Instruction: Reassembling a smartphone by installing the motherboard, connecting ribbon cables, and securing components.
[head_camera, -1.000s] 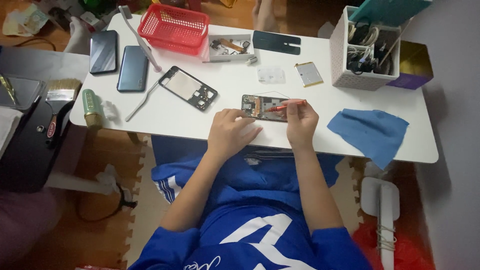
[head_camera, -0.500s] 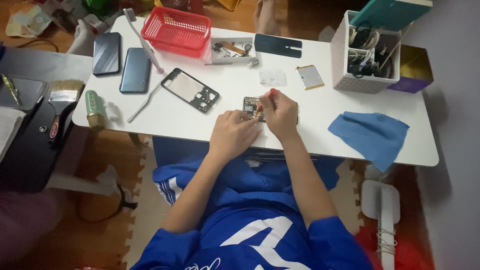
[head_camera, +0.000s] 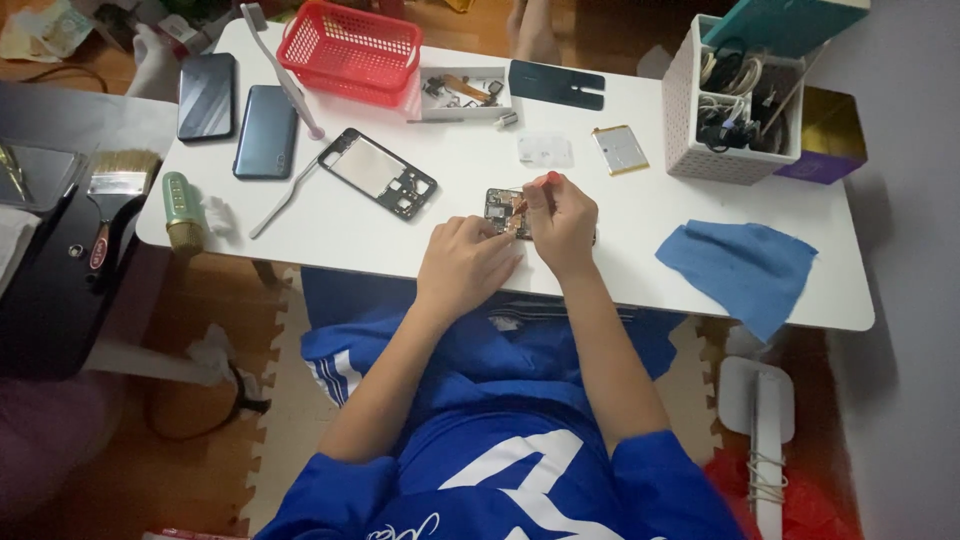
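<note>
head view: white bin (head_camera: 690, 150) holds tangled cables (head_camera: 735, 110).

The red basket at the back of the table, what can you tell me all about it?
The red basket looks like plastic, with walls and floor made of little square holes like a grid. It is rectangular, sits upright and open on top, and looks empty. It stands on the far left part of the white table. A white stick-like tool lies against its left side. Neither hand touches it.

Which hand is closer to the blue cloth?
Right. The right hand works at the opened phone, with bare table between it and the blue cloth. The left hand lies farther away, beyond the right hand.
</note>
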